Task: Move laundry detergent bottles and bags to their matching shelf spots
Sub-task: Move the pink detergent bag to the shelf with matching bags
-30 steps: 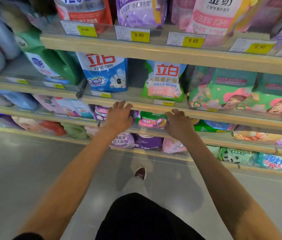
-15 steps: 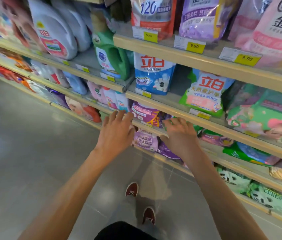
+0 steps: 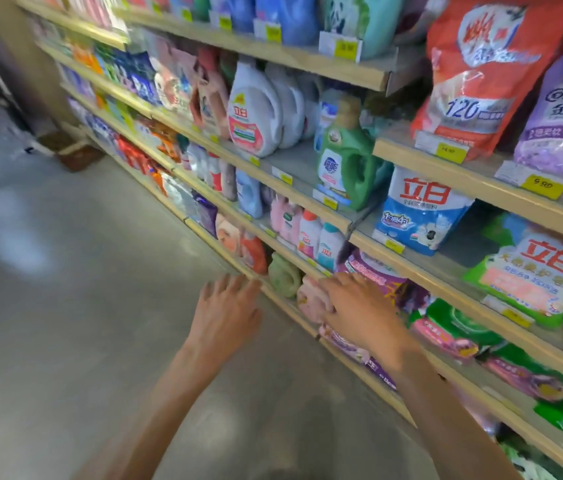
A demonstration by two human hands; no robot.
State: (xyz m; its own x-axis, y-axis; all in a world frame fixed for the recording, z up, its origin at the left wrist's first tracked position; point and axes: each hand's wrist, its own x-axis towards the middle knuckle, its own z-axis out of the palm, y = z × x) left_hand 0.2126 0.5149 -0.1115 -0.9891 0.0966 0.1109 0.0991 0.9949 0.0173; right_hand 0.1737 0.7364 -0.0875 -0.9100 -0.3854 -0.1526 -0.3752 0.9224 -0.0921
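Shop shelves [image 3: 481, 188] line the aisle. On the low one, a pink bag [image 3: 309, 301] lies under the right hand's [image 3: 363, 310] straight, loose fingers, with a purple bag [image 3: 377, 275] just beyond. The left hand [image 3: 226, 315], on the shelf lip a second ago, now hangs over the floor [image 3: 83, 306], fingers spread and holding nothing. The person is probably moving on to another spot. Shelf lips crowd the right of the fingers, and open floor lies to their left.

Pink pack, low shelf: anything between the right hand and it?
Nothing visible. The right hand reaches with straight fingers that overlap the pink pack at its front; contact is unclear. The green pack sits beside it, out of the path.
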